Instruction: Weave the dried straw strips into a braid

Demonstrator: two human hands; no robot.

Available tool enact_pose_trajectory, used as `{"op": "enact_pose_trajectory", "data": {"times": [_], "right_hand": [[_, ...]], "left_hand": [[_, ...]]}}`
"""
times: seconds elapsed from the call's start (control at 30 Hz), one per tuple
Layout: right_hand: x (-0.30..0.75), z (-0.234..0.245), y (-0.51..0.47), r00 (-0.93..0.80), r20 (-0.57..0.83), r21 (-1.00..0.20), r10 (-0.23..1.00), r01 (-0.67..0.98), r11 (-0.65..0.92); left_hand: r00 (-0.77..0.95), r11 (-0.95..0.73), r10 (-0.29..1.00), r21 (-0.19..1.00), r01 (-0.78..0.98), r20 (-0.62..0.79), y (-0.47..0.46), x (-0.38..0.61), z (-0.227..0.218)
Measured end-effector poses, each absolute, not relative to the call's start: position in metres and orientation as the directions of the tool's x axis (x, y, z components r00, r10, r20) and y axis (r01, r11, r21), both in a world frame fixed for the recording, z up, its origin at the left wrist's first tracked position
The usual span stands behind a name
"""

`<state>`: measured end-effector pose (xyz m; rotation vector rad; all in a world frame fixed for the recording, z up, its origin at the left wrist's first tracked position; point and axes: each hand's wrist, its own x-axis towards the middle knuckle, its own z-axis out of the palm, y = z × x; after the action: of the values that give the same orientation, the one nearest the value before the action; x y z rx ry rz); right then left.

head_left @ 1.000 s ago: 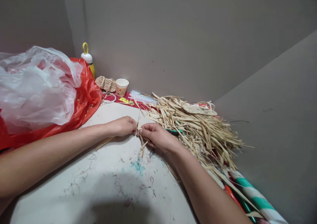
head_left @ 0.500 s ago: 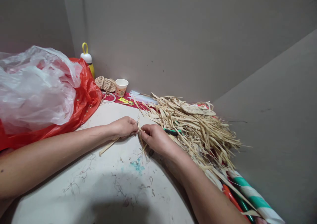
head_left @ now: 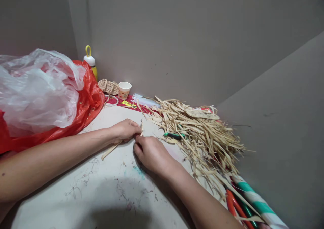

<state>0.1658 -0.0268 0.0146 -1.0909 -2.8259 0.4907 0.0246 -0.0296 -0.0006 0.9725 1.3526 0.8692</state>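
Note:
My left hand is closed in a pinch on thin pale straw strips that run from its fingers down onto the white table. My right hand lies just to its right, knuckles up, fingers curled and gripping the same strips where the two hands meet. What sits under the right palm is hidden. A big heap of dried straw strips lies right of the hands, with green-handled scissors at its near edge.
A clear plastic bag over a red bag fills the left. At the back stand a yellow bottle, a woven straw piece and a paper cup. Striped rolls lie at the right front. Grey walls close in.
My right hand has slid left and toward me, away from the straw heap, and turned knuckles up; the scissors now show fully. My left hand has barely moved.

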Motion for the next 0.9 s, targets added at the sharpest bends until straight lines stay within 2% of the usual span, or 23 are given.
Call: {"op": "enact_pose_trajectory", "data": {"times": [0.1, 0.2, 0.27, 0.33, 0.4, 0.43, 0.47, 0.53, 0.57, 0.63, 0.7, 0.83, 0.9], "right_hand": [[0.162, 0.015, -0.032, -0.753, -0.066, -0.207, 0.655, 0.653, 0.729], [0.162, 0.021, -0.039, -0.788, -0.076, -0.214, 0.611, 0.611, 0.762], [0.166, 0.028, -0.042, -0.836, -0.102, -0.293, 0.539, 0.543, 0.787], [0.172, 0.036, -0.040, -0.886, -0.175, -0.465, 0.430, 0.460, 0.757], [0.180, 0.042, -0.029, -0.887, -0.233, -0.668, 0.398, 0.443, 0.598], [0.184, 0.043, -0.020, -0.859, -0.238, -0.749, 0.453, 0.459, 0.478], [0.187, 0.042, -0.010, -0.796, -0.216, -0.809, 0.565, 0.470, 0.353], [0.190, 0.036, 0.009, -0.582, -0.085, -0.903, 0.809, 0.388, 0.184], [0.190, 0.031, 0.017, -0.521, -0.094, -0.930, 0.849, 0.351, 0.113], [0.187, 0.021, 0.025, -0.510, -0.199, -0.946, 0.837, 0.322, -0.028], [0.182, 0.011, 0.026, -0.598, -0.303, -0.940, 0.742, 0.316, -0.130], [0.175, 0.003, 0.020, -0.758, -0.355, -0.935, 0.547, 0.277, -0.224], [0.175, 0.003, 0.020, -0.761, -0.386, -0.922, 0.522, 0.299, -0.246]], "left_hand": [[0.052, 0.387, 0.921, 0.922, 0.001, -0.386, -0.030, 0.024, 0.000], [0.054, 0.404, 0.914, 0.915, -0.012, -0.403, -0.030, 0.023, 0.001], [0.077, 0.421, 0.905, 0.907, -0.030, -0.417, -0.031, 0.022, 0.002], [0.106, 0.438, 0.896, 0.897, -0.055, -0.431, -0.031, 0.020, 0.004], [0.117, 0.444, 0.893, 0.892, -0.083, -0.434, -0.031, 0.017, 0.005], [0.120, 0.443, 0.894, 0.892, -0.091, -0.432, -0.031, 0.016, 0.006], [0.120, 0.441, 0.895, 0.893, -0.096, -0.429, -0.030, 0.016, 0.006], [0.122, 0.440, 0.895, 0.894, -0.088, -0.429, -0.030, 0.014, 0.006], [0.124, 0.440, 0.895, 0.895, -0.080, -0.429, -0.030, 0.014, 0.005], [0.126, 0.435, 0.897, 0.898, -0.064, -0.425, -0.030, 0.014, 0.005], [0.139, 0.419, 0.902, 0.906, -0.053, -0.409, -0.031, 0.013, 0.004], [0.141, 0.395, 0.911, 0.918, -0.023, -0.388, -0.033, 0.012, 0.004], [0.147, 0.381, 0.914, 0.924, 0.007, -0.378, -0.032, 0.011, 0.004]]}}
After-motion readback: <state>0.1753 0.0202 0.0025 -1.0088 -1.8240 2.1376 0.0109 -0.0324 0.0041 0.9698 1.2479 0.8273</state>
